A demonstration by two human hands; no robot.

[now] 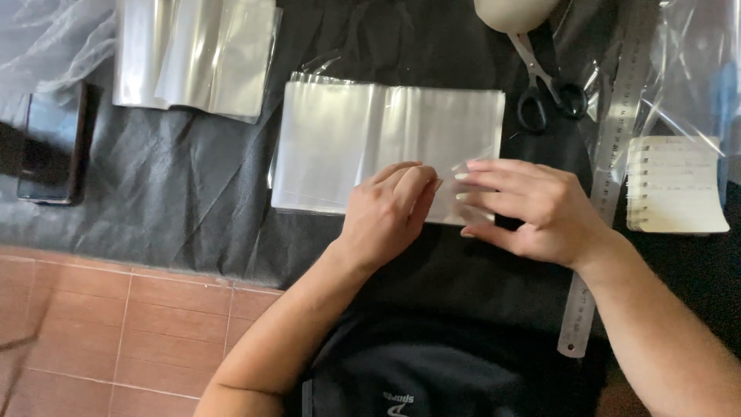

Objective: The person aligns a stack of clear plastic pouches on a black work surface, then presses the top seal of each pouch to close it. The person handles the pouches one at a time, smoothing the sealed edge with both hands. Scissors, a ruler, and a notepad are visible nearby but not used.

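Observation:
A stack of clear plastic bags point(363, 143) lies flat on black cloth point(177, 185) in front of me. My left hand point(386, 212) rests on the stack's near edge, fingers curled, thumb and forefinger pinching at the plastic. My right hand point(532, 208) lies just to the right, fingers stretched leftward onto the stack's lower right corner, where a thin sheet lifts slightly between the two hands. Whether either hand truly grips a sheet is hard to make out.
A second pile of clear bags point(197, 54) sits at the upper left. A dark phone point(50, 147) lies at the far left. Black-handled scissors point(548, 93), a steel ruler point(610, 177) and a spiral notepad point(675, 185) lie on the right. Tiled floor point(116, 324) shows below.

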